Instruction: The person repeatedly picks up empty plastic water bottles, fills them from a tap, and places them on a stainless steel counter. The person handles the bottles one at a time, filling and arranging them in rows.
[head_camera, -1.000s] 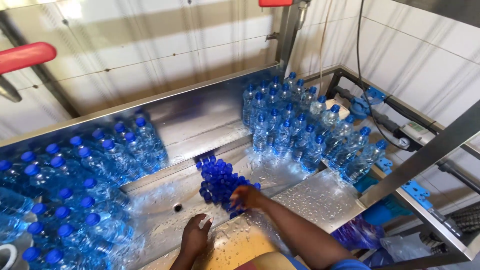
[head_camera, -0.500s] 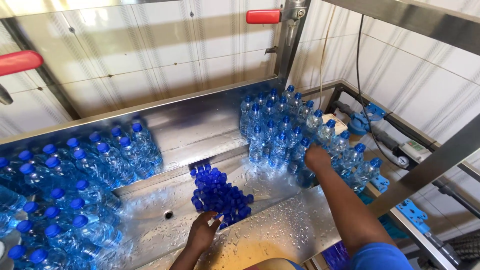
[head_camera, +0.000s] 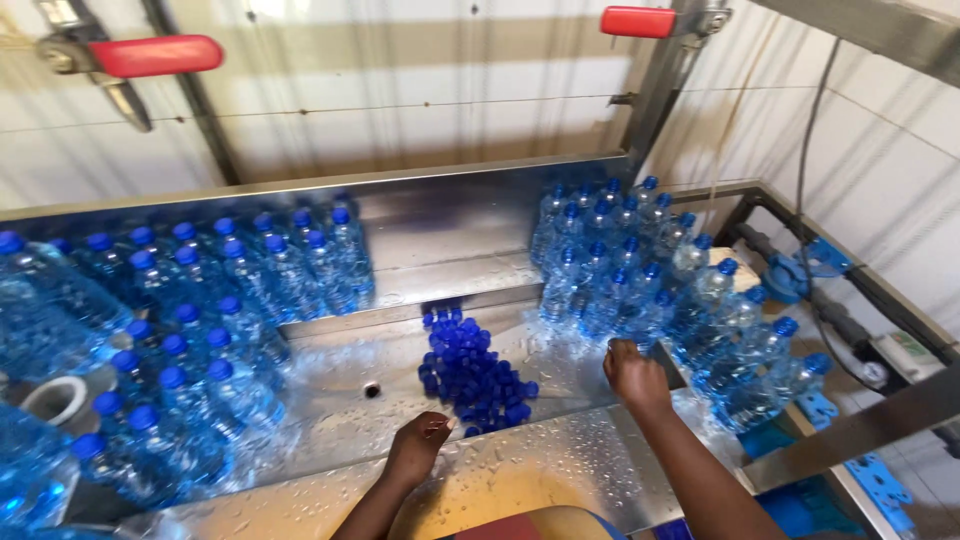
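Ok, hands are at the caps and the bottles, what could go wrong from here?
1. The steel table is beaded with water, so the loose pile of blue caps beside the left hand could slide, perhaps toward the drain hole.
2. The right hand reaches into the tightly packed right group of bottles; a nudge may topple neighbours.
3. Wet fingers might lose grip on a bottle.

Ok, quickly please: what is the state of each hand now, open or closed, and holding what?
Left hand: loosely curled beside the pile of blue caps; any cap in it cannot be told.
Right hand: closed by the capped bottles; contents hidden.
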